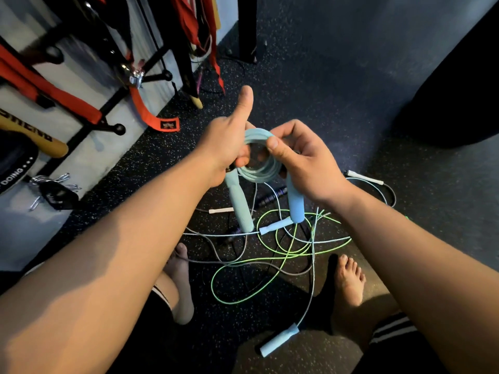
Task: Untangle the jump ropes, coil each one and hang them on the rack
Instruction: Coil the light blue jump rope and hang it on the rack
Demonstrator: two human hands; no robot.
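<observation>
A light blue jump rope (pixel 258 171) is wound into a small coil held up between both hands, and its two padded handles (pixel 240 206) hang down below. My left hand (pixel 224 141) grips the coil's left side with the thumb sticking up. My right hand (pixel 299 157) pinches the coil's top right, thumb on the front. On the floor below lies a tangle of thin ropes (pixel 286 247), green, grey and pale blue, with small light handles (pixel 278 340). The black wall rack (pixel 108 103) with knobbed pegs stands at the left.
Red and orange straps (pixel 151 114) and a wooden bat hang on the rack. Black floor mat all round, my bare feet (pixel 348 279) beside the tangle. A dark post (pixel 247 28) stands at the back, a large dark bag (pixel 459 98) at the right.
</observation>
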